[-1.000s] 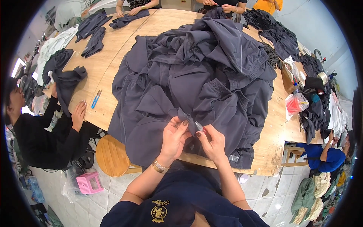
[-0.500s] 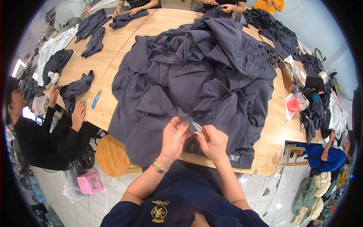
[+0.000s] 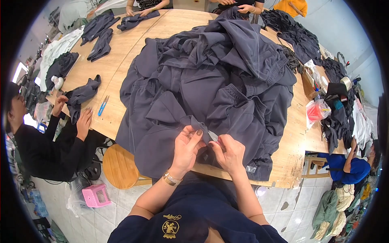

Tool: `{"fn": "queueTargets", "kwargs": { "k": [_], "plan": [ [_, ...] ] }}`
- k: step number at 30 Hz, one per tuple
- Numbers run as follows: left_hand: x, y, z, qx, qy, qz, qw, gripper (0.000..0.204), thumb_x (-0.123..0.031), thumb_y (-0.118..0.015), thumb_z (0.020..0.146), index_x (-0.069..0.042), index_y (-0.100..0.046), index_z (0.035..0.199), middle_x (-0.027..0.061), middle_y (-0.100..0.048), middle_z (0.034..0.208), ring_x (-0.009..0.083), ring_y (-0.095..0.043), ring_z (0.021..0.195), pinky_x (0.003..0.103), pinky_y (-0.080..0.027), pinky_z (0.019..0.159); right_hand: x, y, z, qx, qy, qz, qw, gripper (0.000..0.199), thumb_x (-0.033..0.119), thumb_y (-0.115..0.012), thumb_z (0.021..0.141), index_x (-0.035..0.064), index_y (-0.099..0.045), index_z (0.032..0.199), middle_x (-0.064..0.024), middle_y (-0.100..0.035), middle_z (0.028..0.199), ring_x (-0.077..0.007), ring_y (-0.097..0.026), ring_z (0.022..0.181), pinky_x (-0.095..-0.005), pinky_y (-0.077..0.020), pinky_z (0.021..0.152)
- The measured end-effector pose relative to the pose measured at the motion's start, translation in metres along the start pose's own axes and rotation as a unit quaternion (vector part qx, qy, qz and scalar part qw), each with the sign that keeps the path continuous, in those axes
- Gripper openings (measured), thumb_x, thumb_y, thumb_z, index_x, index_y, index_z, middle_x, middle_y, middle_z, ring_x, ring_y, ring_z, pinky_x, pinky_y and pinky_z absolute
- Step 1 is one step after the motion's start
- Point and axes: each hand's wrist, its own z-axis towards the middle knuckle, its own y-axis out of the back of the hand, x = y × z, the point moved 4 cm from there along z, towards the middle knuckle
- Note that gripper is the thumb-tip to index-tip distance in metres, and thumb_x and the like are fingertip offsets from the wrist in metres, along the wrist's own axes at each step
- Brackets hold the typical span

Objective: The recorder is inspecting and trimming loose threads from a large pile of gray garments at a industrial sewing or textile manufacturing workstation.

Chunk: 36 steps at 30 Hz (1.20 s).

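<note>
Dark grey garments (image 3: 202,87) with elastic waistbands lie heaped in front of me. At the heap's near edge, my left hand (image 3: 184,150) pinches a fold of a dark grey garment (image 3: 193,121) between thumb and fingers. Close beside it, my right hand (image 3: 230,154) is closed around thread snips (image 3: 212,136); a silvery blade and a bit of red handle show, the rest hidden in the palm. The blade touches or nearly touches the pinched cloth; I cannot tell which.
Blue thread snips (image 3: 103,106) lie left of the heap on the wooden table (image 3: 117,79). At the left, a person handles a dark piece (image 3: 83,94). Others work across the table. A wooden stool (image 3: 120,167) and a pink stool (image 3: 95,196) stand at lower left.
My hands and the cloth between them stay almost still. The person at the left has shifted one hand slightly on the dark piece.
</note>
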Motion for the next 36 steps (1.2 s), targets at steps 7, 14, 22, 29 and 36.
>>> {"fn": "queueTargets", "kwargs": {
  "k": [7,14,22,29,36],
  "plan": [
    [0.0,-0.0025,-0.0007,-0.004,-0.002,0.0,1.0,0.011,-0.011,-0.054,0.094,-0.007,-0.053,0.104,0.0039,-0.062,0.097,0.0114,-0.061,0.087,0.028,-0.05,0.077,0.0018,0.0025,0.0004,0.025,-0.02,0.011,0.999,0.025,0.024,-0.071,0.078,0.0037,-0.056,0.076,-0.0078,-0.054,0.062,-0.0256,-0.055,0.053,-0.0325,-0.0421,0.05],
    [-0.0018,-0.0026,-0.0013,-0.001,-0.003,-0.002,1.0,0.011,-0.011,-0.055,0.094,-0.007,-0.053,0.104,0.004,-0.062,0.097,0.0116,-0.061,0.087,0.028,-0.05,0.077,0.0023,-0.0001,0.0013,0.019,-0.018,0.013,1.0,0.025,0.023,-0.071,0.078,0.0036,-0.056,0.076,-0.0083,-0.053,0.061,-0.0258,-0.055,0.052,-0.0325,-0.0421,0.05],
    [-0.0017,-0.0019,-0.0014,-0.003,0.0,0.004,1.0,0.011,-0.012,-0.055,0.094,-0.007,-0.053,0.104,0.004,-0.063,0.094,0.0115,-0.061,0.085,0.029,-0.05,0.077,0.0024,0.002,-0.0003,-0.004,0.003,0.013,1.0,0.027,0.03,-0.07,0.079,0.0071,-0.056,0.073,-0.0053,-0.054,0.062,-0.0227,-0.05,0.045,-0.032,-0.038,0.045],
    [-0.0002,0.0015,-0.0012,-0.005,-0.014,0.035,0.999,0.01,-0.012,-0.055,0.094,-0.006,-0.054,0.102,0.0039,-0.063,0.094,0.0112,-0.062,0.084,0.028,-0.051,0.076,0.0059,0.003,0.0014,0.018,0.022,-0.023,0.999,0.025,0.024,-0.074,0.075,0.0053,-0.057,0.075,-0.0052,-0.056,0.063,-0.0223,-0.054,0.05,-0.0308,-0.0412,0.049],
    [0.0003,0.0032,-0.0007,-0.016,-0.03,0.074,0.997,0.011,-0.012,-0.055,0.094,-0.004,-0.054,0.101,0.0044,-0.063,0.095,0.0107,-0.062,0.083,0.027,-0.052,0.074,0.008,0.0037,0.0042,0.014,0.041,-0.064,0.997,0.025,0.025,-0.074,0.074,0.0063,-0.057,0.074,-0.0041,-0.055,0.063,-0.0216,-0.052,0.048,-0.0305,-0.0394,0.048]
  ]
}}
